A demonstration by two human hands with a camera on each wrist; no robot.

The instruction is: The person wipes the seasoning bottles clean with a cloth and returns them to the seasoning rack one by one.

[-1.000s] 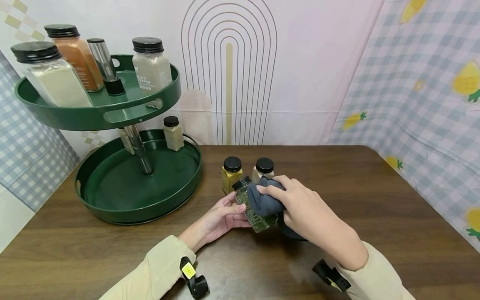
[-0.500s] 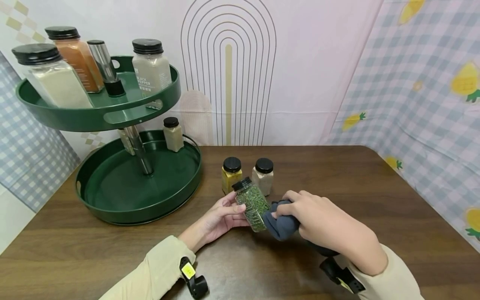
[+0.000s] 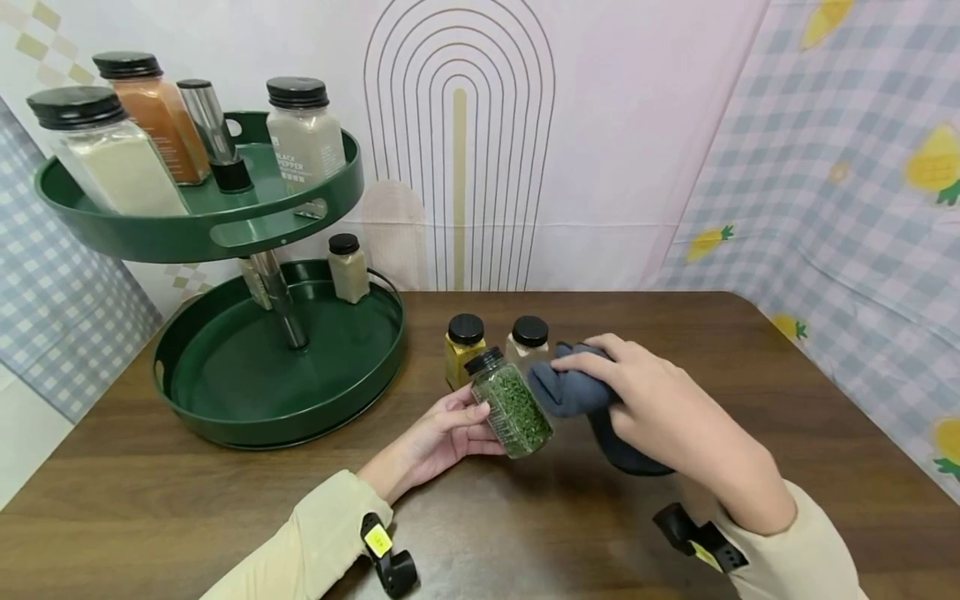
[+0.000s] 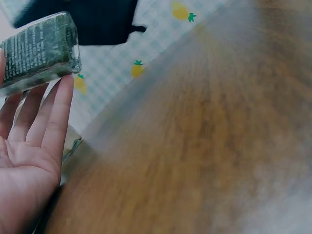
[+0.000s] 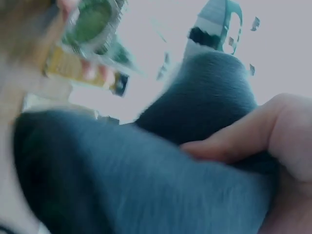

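A clear spice jar of green dried herbs (image 3: 516, 410), black-lidded, is tilted above the table in my left hand (image 3: 452, 435). The thumb presses its near side while the fingers support it from below. In the left wrist view, white print shows on the jar (image 4: 39, 48). My right hand (image 3: 651, 398) pinches a bunched dark grey-blue cloth (image 3: 573, 383) just right of the jar, and a loose end hangs below. The cloth (image 5: 146, 175) fills much of the right wrist view. Behind the held jar stand a yellow spice jar (image 3: 462, 354) and a pale spice jar (image 3: 528, 337), both black-lidded.
A two-tier green tray stand (image 3: 277, 425) occupies the left side. Its upper tier carries several items, including a black pepper jar (image 3: 306, 137) and a metal grinder (image 3: 213, 133). A small jar (image 3: 348, 271) sits on the lower tier. Brown wooden table (image 3: 750, 400) extends right.
The cloth, over the herb jar at first, has come off it to the lower right, then risen beside it in my right hand. My left hand keeps the jar almost in place.
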